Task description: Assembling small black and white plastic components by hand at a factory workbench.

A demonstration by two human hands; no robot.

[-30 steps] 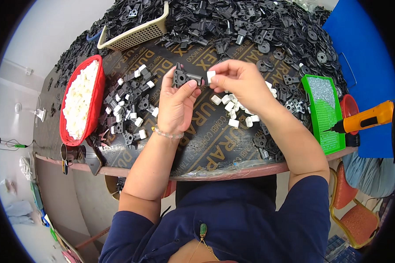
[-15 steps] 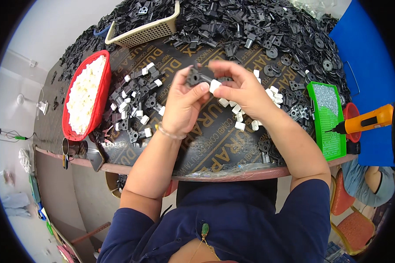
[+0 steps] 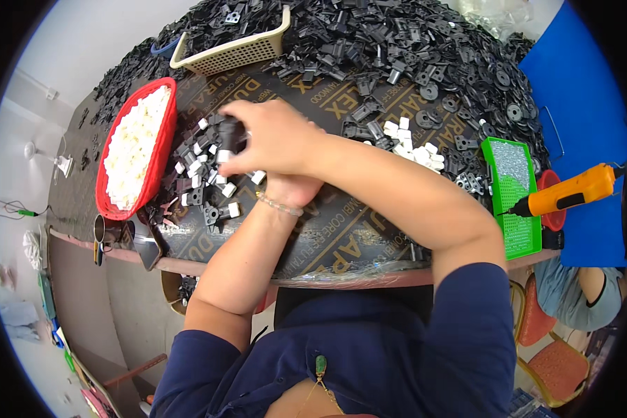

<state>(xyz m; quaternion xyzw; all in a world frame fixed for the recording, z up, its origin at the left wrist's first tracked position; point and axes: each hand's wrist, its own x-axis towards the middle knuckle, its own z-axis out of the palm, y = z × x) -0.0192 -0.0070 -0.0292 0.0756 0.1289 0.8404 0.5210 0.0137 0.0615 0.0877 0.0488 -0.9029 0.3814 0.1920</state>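
Observation:
My right hand (image 3: pixel 275 136) reaches across my left wrist toward a pile of black plastic fittings with white caps (image 3: pixel 212 177). Between its thumb and fingers is a black plastic fitting (image 3: pixel 230 131) with a white end cap, slightly blurred. My left hand (image 3: pixel 294 188) lies beneath the right one, and its fingers are hidden. Right of the hands sits a group of loose white caps (image 3: pixel 418 155), with black fittings (image 3: pixel 369 125) beside it.
A red basket (image 3: pixel 169 132) of white caps stands at left, a beige basket (image 3: pixel 237 61) behind. Black parts (image 3: pixel 369 42) heap along the far side. At right are a green tray (image 3: pixel 524 240) of small metal pieces, an orange power screwdriver (image 3: pixel 578 189) and a red container (image 3: pixel 552 216).
My right hand has swung left over my left hand, carrying the capped fitting to the left pile. Before, both hands were together at the middle with the fitting and its white cap.

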